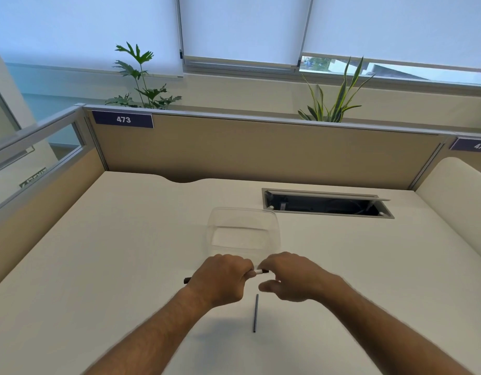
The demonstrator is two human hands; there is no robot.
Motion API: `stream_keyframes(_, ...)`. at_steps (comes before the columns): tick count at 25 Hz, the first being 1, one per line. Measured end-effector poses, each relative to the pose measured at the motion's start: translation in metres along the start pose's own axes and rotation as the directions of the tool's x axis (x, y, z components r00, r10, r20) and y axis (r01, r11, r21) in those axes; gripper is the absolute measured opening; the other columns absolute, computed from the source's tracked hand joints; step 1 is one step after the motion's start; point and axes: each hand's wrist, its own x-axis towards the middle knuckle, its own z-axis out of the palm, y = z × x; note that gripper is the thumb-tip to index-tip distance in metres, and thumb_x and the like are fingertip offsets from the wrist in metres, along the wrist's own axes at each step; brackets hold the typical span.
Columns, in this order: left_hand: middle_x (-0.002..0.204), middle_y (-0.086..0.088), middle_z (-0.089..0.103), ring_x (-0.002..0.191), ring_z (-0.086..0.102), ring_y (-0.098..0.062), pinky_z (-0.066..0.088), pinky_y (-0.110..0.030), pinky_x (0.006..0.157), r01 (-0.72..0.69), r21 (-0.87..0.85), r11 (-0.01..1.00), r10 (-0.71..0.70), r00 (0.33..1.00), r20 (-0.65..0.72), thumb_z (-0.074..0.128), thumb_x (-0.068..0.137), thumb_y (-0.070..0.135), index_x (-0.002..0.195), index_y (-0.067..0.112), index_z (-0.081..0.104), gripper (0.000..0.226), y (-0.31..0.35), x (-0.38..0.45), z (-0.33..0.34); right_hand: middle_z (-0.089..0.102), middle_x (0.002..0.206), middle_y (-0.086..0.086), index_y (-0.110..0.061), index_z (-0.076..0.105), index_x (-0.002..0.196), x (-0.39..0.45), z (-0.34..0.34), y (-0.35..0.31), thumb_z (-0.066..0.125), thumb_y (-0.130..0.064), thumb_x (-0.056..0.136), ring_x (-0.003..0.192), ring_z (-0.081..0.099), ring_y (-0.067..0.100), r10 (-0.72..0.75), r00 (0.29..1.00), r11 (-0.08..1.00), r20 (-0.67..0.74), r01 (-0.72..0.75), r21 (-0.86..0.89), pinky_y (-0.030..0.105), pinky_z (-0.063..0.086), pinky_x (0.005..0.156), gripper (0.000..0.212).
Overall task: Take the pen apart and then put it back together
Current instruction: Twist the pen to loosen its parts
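My left hand (223,280) is closed around the pen body (258,272), held level above the desk. A dark end of the pen sticks out to the left of my fist, and a white section with a dark tip shows on the right. My right hand (290,277) pinches that dark tip with its fingertips. A thin dark refill (255,313) lies loose on the desk just below and between my hands, pointing toward me.
A clear plastic container (243,231) stands on the white desk (125,253) right behind my hands. An open cable tray (326,204) is cut into the desk at the back right. Beige partition walls close the back and left sides.
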Motion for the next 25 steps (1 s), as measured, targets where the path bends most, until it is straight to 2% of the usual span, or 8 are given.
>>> stream_keyframes(2,0.077,-0.001,0.067,0.059,0.053,-0.02,0.038,-0.028,0.053,-0.003,0.01,1.0,0.002,1.0,0.01,0.046,0.096,0.031,0.09,0.019,0.061,0.02,0.0,0.0,0.001,0.068,0.104,0.003,-0.021,0.064,0.11,0.001,0.0,0.001,0.051,-0.029,0.098,0.089,0.062,0.023,-0.002,0.999,1.0,0.053,0.002,0.01,0.037,0.053,0.075,0.02)
stream_keyframes(4,0.078,0.0,0.068,0.06,0.054,-0.019,0.039,-0.027,0.053,-0.01,0.005,1.0,0.01,1.0,0.015,0.047,0.096,0.031,0.092,0.019,0.062,0.019,0.001,-0.001,0.002,0.065,0.088,0.003,-0.02,0.067,0.1,0.001,-0.001,0.002,0.05,-0.02,0.097,0.076,0.059,0.023,-0.006,1.0,1.0,0.026,0.007,-0.027,0.034,0.047,0.062,0.017)
stream_keyframes(8,0.078,0.0,0.069,0.059,0.053,-0.018,0.04,-0.027,0.054,-0.017,-0.007,1.0,0.017,1.0,0.011,0.048,0.095,0.031,0.093,0.02,0.063,0.018,0.003,0.0,0.003,0.072,0.083,0.003,-0.022,0.073,0.092,0.0,-0.001,-0.004,0.072,-0.027,0.084,0.074,0.063,0.022,0.027,0.982,0.997,-0.188,-0.039,-0.061,0.028,0.048,0.058,0.01)
stream_keyframes(11,0.078,-0.001,0.07,0.061,0.057,-0.022,0.042,-0.027,0.054,-0.03,-0.012,0.999,0.03,1.0,-0.009,0.048,0.095,0.03,0.093,0.019,0.063,0.018,0.004,0.001,0.001,0.072,0.086,0.0,-0.022,0.065,0.09,0.001,0.0,-0.009,0.082,-0.033,0.075,0.076,0.063,0.02,0.081,0.966,0.996,-0.243,-0.084,0.0,0.029,0.05,0.062,0.026)
stream_keyframes(15,0.079,-0.001,0.07,0.065,0.06,-0.025,0.049,-0.032,0.056,-0.013,0.0,1.0,0.013,1.0,-0.02,0.048,0.095,0.031,0.094,0.02,0.063,0.019,0.002,0.0,-0.003,0.065,0.122,-0.003,-0.023,0.05,0.132,-0.001,-0.006,-0.006,0.075,-0.038,0.083,0.104,0.062,0.022,0.077,0.997,0.993,0.014,-0.078,0.088,0.036,0.054,0.087,0.056)
stream_keyframes(18,0.078,0.0,0.069,0.063,0.058,-0.025,0.048,-0.033,0.056,0.003,0.012,1.0,-0.003,1.0,-0.009,0.046,0.096,0.032,0.092,0.021,0.062,0.019,0.0,-0.002,-0.003,0.07,0.109,0.008,-0.017,0.064,0.113,0.0,-0.015,-0.002,0.051,-0.024,0.098,0.091,0.062,0.025,0.018,0.994,0.998,0.111,-0.024,0.051,0.04,0.052,0.08,0.021)
stream_keyframes(21,0.078,0.0,0.068,0.063,0.057,-0.024,0.049,-0.033,0.057,0.007,0.009,1.0,-0.007,1.0,0.003,0.046,0.095,0.032,0.091,0.021,0.061,0.019,-0.001,-0.003,-0.002,0.073,0.099,0.007,-0.018,0.073,0.105,0.0,-0.014,-0.001,0.054,-0.013,0.095,0.086,0.065,0.025,0.01,1.0,1.0,0.0,-0.01,0.023,0.038,0.056,0.076,0.022)
stream_keyframes(25,0.08,0.0,0.07,0.066,0.059,-0.024,0.052,-0.034,0.06,0.003,-0.009,1.0,-0.003,1.0,0.011,0.046,0.096,0.032,0.093,0.02,0.062,0.019,0.0,-0.004,-0.001,0.077,0.089,-0.001,-0.023,0.076,0.096,0.0,-0.008,-0.002,0.075,-0.024,0.084,0.077,0.067,0.018,-0.004,0.984,1.0,-0.179,0.009,0.028,0.032,0.059,0.072,0.012)
